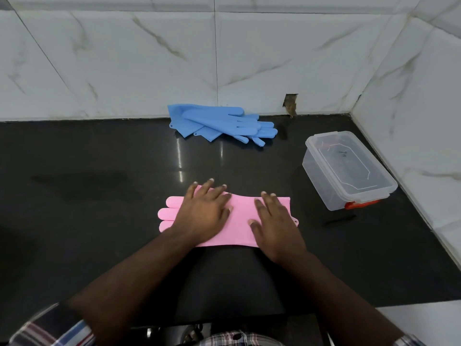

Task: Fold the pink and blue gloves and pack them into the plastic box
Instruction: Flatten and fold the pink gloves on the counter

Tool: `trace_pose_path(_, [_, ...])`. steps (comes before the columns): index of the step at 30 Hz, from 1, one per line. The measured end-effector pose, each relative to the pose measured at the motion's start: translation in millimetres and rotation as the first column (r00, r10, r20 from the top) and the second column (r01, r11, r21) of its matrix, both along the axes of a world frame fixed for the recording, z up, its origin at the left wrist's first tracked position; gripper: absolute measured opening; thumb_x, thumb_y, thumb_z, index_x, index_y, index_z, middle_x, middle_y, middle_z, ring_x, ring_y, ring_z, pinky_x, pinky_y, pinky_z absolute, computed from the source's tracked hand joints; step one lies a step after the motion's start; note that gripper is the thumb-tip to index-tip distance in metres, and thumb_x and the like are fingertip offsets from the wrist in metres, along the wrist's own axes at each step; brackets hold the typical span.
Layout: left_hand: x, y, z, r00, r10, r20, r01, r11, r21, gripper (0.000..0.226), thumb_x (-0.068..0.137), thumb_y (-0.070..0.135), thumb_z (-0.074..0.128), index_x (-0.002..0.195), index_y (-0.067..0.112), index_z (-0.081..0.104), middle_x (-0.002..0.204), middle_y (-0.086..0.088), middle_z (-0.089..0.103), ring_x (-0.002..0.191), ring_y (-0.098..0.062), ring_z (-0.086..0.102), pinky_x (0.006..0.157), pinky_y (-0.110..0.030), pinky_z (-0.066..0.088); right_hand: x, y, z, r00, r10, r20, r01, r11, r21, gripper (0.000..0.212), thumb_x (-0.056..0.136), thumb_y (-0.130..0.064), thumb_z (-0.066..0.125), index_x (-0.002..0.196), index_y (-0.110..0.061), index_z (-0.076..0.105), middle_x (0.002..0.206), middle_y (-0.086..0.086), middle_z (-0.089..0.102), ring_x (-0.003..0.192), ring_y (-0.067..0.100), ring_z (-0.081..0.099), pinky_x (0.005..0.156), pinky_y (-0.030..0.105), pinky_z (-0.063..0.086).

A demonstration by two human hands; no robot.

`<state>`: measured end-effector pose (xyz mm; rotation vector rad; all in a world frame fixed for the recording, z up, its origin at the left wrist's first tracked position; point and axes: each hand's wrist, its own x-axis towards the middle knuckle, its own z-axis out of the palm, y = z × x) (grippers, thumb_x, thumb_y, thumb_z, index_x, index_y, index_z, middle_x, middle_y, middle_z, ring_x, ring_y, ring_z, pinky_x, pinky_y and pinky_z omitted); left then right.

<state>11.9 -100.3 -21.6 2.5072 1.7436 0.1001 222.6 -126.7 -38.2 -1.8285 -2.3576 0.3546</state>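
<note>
The pink gloves (240, 221) lie flat on the black countertop (99, 221), fingers pointing left, cuff to the right. My left hand (204, 211) presses flat on the palm part with straight fingers. My right hand (273, 224) rests flat on the cuff end. The blue gloves (219, 124) lie in a loose stack at the back of the counter near the wall, fingers pointing right. The clear plastic box (346, 168) stands to the right, its lid on, with a red latch at its near end.
White marble-tiled walls (124, 58) rise behind the counter and along its right side. A small hole in the tile (290, 102) sits behind the blue gloves. The counter's front edge runs just below my forearms.
</note>
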Motion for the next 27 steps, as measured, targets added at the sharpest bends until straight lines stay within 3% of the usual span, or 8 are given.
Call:
trace_pose_path(4, [-8,-7,-18,0.994,-0.022,-0.108,0.011,0.995,-0.098,0.065,0.098,0.060,0.008,0.156,0.034,0.017,0.166,0.005,0.014,0.154,-0.025,0.003,0.122,-0.053,-0.001,-3,-5,-12,0.995,-0.019,0.099,0.022,0.999,-0.032,0.065,0.100,-0.053,0.016,0.156,-0.020,0.010,0.165,0.005,0.001,0.151,0.024,-0.003,0.121,0.041,-0.002])
trace_pose_path(9, [-11,-10,-20,0.993,-0.035,-0.110,0.025,0.995,-0.097,0.064,0.098,0.061,0.005,0.157,0.036,0.007,0.167,0.007,0.007,0.154,-0.022,-0.003,0.122,-0.051,-0.007,-2,-8,-13,0.993,-0.014,0.118,0.020,0.999,-0.043,0.066,0.100,-0.056,0.015,0.156,-0.022,0.006,0.164,0.002,-0.004,0.151,0.022,-0.007,0.121,0.042,-0.005])
trace_pose_path(11, [-10,-12,-20,0.993,-0.034,-0.115,0.022,0.994,-0.103,0.064,0.098,0.061,0.004,0.157,0.036,0.004,0.167,0.007,0.005,0.154,-0.022,-0.005,0.122,-0.051,-0.006,2,-3,-9,1.000,-0.012,-0.015,0.011,0.997,-0.074,0.062,0.102,-0.048,0.029,0.155,-0.022,0.013,0.164,0.001,0.002,0.151,0.019,-0.001,0.120,0.036,-0.002])
trace_pose_path(14, [-10,-11,-16,0.994,-0.041,-0.105,0.028,0.992,-0.122,0.064,0.099,0.061,0.005,0.157,0.036,0.004,0.167,0.006,0.003,0.154,-0.022,-0.007,0.122,-0.053,-0.007,22,4,12,0.899,-0.217,-0.381,0.212,0.976,-0.056,0.049,0.096,-0.017,0.055,0.144,-0.013,0.045,0.153,0.006,0.041,0.142,0.021,0.035,0.116,0.028,0.019])
trace_pose_path(17, [-9,-11,-10,0.996,-0.062,-0.065,0.055,0.993,-0.107,0.063,0.099,0.061,0.010,0.157,0.037,0.013,0.167,0.006,0.008,0.154,-0.024,-0.005,0.121,-0.054,-0.005,53,7,28,0.850,-0.393,-0.349,0.397,0.916,-0.065,0.034,0.091,-0.012,0.061,0.125,-0.007,0.063,0.123,0.010,0.066,0.112,0.023,0.060,0.099,0.035,0.043])
trace_pose_path(20, [-9,-15,-4,0.991,-0.126,0.041,0.128,0.990,-0.059,0.063,0.097,0.063,0.021,0.150,0.034,0.037,0.163,0.006,0.026,0.154,-0.023,0.007,0.122,-0.054,0.002,68,1,31,0.818,-0.484,-0.311,0.439,0.874,-0.206,0.030,0.088,-0.020,0.068,0.118,-0.013,0.067,0.108,0.003,0.069,0.091,0.013,0.061,0.087,0.028,0.047])
trace_pose_path(24, [-26,-26,-5,0.952,-0.234,0.197,0.237,0.972,0.011,0.054,0.090,0.063,0.047,0.129,0.029,0.063,0.137,0.007,0.059,0.138,-0.020,0.043,0.118,-0.040,0.022,71,-19,32,0.888,-0.299,-0.349,0.215,0.942,-0.258,0.018,0.083,-0.030,0.075,0.100,-0.027,0.072,0.095,-0.009,0.066,0.083,0.003,0.060,0.078,0.026,0.052])
trace_pose_path(27, [-46,-35,-6,0.926,-0.284,0.249,0.281,0.959,0.049,0.049,0.087,0.061,0.058,0.120,0.026,0.067,0.126,0.009,0.063,0.129,-0.016,0.048,0.111,-0.030,0.028,70,-31,26,0.958,-0.120,-0.260,0.043,0.958,-0.285,0.026,0.080,-0.035,0.077,0.105,-0.030,0.072,0.099,-0.013,0.059,0.087,0.000,0.055,0.075,0.013,0.043])
